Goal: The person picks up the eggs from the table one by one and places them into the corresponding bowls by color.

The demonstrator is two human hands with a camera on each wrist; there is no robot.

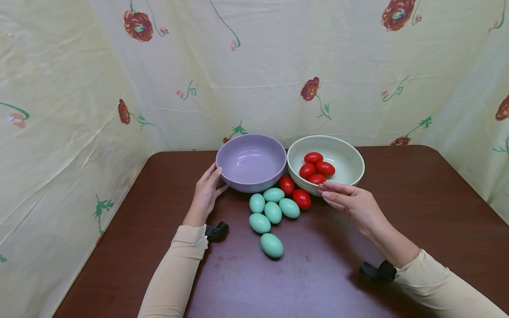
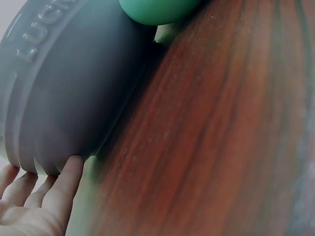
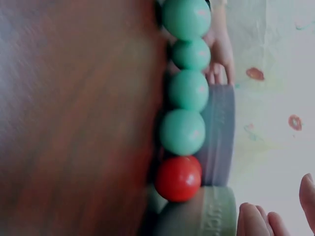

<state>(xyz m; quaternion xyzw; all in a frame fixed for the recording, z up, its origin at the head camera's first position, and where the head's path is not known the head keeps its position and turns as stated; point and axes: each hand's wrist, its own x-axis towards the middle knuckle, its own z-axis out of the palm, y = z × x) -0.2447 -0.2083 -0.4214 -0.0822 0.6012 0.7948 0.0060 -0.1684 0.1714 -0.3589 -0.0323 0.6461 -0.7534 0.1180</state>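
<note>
My left hand rests against the left side of a purple bowl, its fingers fairly straight along the bowl's outer wall. My right hand is at the front rim of a pale green bowl. In the right wrist view its thumb stands apart from the fingers, with nothing between them. Inside the pale green bowl lie several red eggs. Two more red eggs lie on the table before the bowls. Several mint-green eggs lie in front of the purple bowl, which holds nothing.
The two bowls stand side by side near the back edge of the dark brown table. One mint-green egg lies nearest the front. A flower-patterned cloth hangs behind the table and along its sides.
</note>
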